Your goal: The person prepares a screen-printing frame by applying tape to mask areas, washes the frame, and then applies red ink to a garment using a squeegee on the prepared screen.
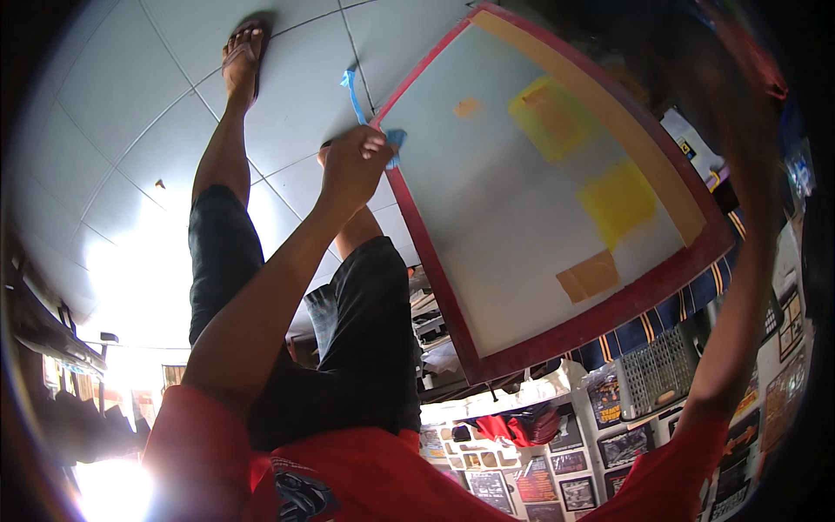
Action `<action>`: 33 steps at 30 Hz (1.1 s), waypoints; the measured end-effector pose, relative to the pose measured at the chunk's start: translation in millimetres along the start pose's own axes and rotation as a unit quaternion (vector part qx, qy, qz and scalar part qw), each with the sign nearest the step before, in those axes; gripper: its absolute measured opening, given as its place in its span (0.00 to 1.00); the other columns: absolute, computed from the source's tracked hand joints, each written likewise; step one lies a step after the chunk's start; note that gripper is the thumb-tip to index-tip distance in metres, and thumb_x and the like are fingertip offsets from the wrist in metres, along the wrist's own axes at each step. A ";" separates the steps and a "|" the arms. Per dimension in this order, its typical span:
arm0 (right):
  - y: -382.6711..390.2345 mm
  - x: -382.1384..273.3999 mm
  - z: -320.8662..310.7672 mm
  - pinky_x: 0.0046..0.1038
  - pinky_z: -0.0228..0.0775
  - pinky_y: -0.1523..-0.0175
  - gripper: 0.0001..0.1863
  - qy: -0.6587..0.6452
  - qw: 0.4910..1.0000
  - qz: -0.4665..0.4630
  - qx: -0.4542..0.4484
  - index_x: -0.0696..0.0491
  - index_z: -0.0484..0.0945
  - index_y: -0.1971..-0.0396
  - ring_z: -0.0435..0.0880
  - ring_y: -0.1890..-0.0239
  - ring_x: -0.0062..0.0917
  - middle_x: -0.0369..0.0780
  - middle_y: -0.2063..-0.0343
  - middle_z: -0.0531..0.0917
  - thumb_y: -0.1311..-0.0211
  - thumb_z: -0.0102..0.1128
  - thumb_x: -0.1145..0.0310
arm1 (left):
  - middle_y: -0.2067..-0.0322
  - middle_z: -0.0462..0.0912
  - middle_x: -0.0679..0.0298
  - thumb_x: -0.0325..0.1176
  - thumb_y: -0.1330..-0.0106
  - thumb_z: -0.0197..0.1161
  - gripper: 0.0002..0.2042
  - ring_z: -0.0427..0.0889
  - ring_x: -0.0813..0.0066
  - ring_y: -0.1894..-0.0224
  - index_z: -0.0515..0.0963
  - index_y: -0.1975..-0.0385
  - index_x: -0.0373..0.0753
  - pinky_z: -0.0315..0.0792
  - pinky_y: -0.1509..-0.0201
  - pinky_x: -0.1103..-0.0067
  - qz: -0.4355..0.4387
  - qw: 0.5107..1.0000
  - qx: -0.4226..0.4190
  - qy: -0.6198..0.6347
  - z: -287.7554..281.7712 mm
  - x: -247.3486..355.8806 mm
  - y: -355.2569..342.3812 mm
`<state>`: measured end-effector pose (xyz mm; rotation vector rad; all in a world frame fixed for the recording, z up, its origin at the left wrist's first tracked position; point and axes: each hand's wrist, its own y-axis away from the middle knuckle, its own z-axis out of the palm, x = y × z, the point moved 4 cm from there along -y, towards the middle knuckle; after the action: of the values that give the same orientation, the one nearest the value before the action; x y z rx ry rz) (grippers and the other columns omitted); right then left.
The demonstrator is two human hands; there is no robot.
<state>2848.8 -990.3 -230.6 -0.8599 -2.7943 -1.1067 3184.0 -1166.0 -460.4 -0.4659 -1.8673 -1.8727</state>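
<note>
A large frame (600,324) with dark red border lies to the right of the middle, on the right side of the person's legs, and it is narrower toward the top of the view. Inside its border there is a pale, cloudy sheet (487,226), and on this sheet I see two yellow patches (617,204), a small brown piece (467,108) near the top left, a bigger brown piece (587,277) near the lower edge, and a long tan strip (600,109) along the right side. At the left edge of the frame is the left hand (350,170); its fingers are bent together and clamped on a blue strip (351,94), of which one part hangs out over the floor and a crumpled part is just beside the fingertips, at the border. The right arm (726,348) goes up along the right side of the frame; the right hand (718,74) is in the dark and blurred, so I cannot tell how its fingers stand. Under the lower right edge a dark blue striped cloth (648,322) shows, and near it a grey basket (654,378) with holes. Lower, there is a red cloth (522,426) near several printed sheets (578,491). On the left, the floor (113,113) has pale tiles, and one foot (243,56) in a sandal stands on it.
</note>
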 end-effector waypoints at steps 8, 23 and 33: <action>215.1 -26.4 4.4 0.42 0.41 0.32 0.43 -0.241 0.885 0.395 0.056 0.52 0.48 0.34 0.48 0.32 0.38 0.48 0.34 0.50 0.41 0.42 0.37 | 0.71 0.81 0.55 0.29 0.49 0.64 0.10 0.81 0.65 0.66 0.76 0.67 0.34 0.74 0.60 0.75 0.109 0.992 -0.018 0.055 140.3 97.1 -88.8; 210.2 -58.9 36.1 0.48 0.40 0.32 0.42 -0.256 0.862 0.408 0.158 0.51 0.46 0.34 0.45 0.32 0.42 0.48 0.34 0.47 0.40 0.45 0.41 | 0.71 0.81 0.57 0.30 0.46 0.60 0.10 0.80 0.64 0.67 0.77 0.65 0.36 0.73 0.61 0.74 0.178 0.983 -0.039 -0.022 213.5 100.6 -104.0; 212.6 -55.2 38.6 0.55 0.37 0.33 0.45 -0.264 0.862 0.408 0.147 0.53 0.47 0.35 0.38 0.31 0.46 0.52 0.35 0.44 0.43 0.48 0.39 | 0.71 0.80 0.57 0.30 0.47 0.61 0.10 0.79 0.66 0.67 0.77 0.65 0.35 0.72 0.60 0.74 0.202 0.977 -0.051 -0.045 209.0 121.1 -102.8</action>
<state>3008.3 -865.4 -137.4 -2.2426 -2.3030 -0.3185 3011.0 -969.3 -476.9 -0.9049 -1.5849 -1.6966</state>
